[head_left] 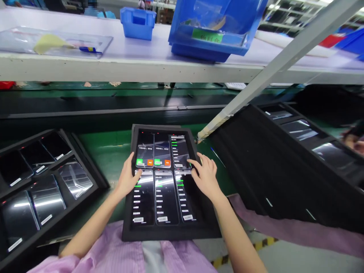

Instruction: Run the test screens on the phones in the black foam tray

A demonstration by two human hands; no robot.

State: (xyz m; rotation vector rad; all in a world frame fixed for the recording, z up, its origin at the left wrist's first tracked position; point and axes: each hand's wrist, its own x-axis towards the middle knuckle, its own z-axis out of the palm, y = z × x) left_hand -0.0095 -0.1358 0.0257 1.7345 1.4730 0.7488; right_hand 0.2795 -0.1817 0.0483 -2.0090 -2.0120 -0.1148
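Note:
A black foam tray sits in front of my body, with lit phones lying face up in two rows. My left hand is at the tray's left edge, its fingers along the rim and its thumb over the top of the lower-left phone. At the right edge, my right hand has its fingers apart. Its index finger reaches the lower right of the upper-right phone, which shows a text list. The upper-left phone and upper-middle phone show green and orange buttons.
Another phone tray lies to the left, dark-screened. On the right are a black cover and more phones; part of another person's hand shows there. A slanted post and a shelf with blue bins stand ahead.

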